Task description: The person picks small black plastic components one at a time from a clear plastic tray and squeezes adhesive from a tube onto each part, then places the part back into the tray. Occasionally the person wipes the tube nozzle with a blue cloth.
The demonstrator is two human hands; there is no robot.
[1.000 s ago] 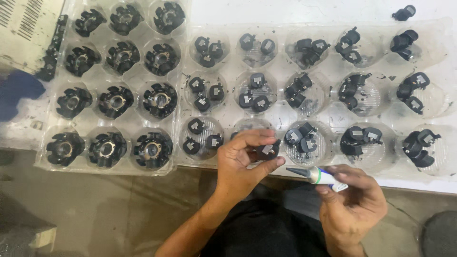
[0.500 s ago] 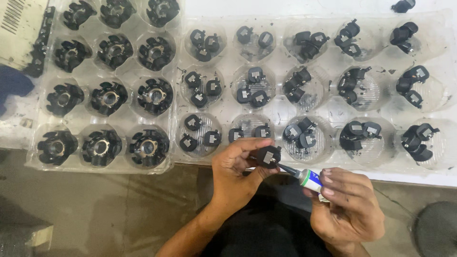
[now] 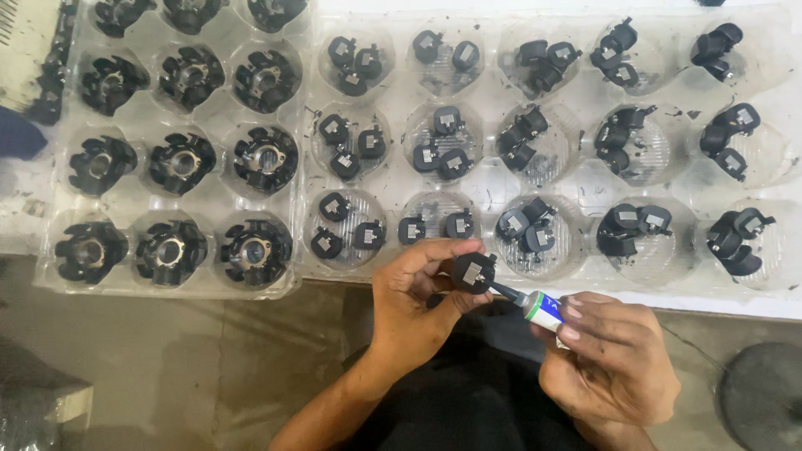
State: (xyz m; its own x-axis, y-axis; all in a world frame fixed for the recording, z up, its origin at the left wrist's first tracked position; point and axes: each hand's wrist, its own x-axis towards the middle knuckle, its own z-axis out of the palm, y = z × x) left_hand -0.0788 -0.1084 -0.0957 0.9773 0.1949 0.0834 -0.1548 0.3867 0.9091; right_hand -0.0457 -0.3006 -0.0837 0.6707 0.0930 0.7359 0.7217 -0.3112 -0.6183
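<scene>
Black plastic parts [image 3: 473, 272] with grey squares fill clear trays [image 3: 585, 175]; the glue tube [image 3: 545, 309] is white, green-banded, black-nozzled.

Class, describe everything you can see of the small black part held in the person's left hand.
The black part is small and roundish, apparently plastic, with a pale grey square patch on its upturned face. The left hand pinches it between thumb and fingers, just below the clear tray. The dark nozzle of the tube, held by the right hand, touches its lower right edge.

One head cam, looking steeply down, close over trays [image 3: 376, 179].
</scene>
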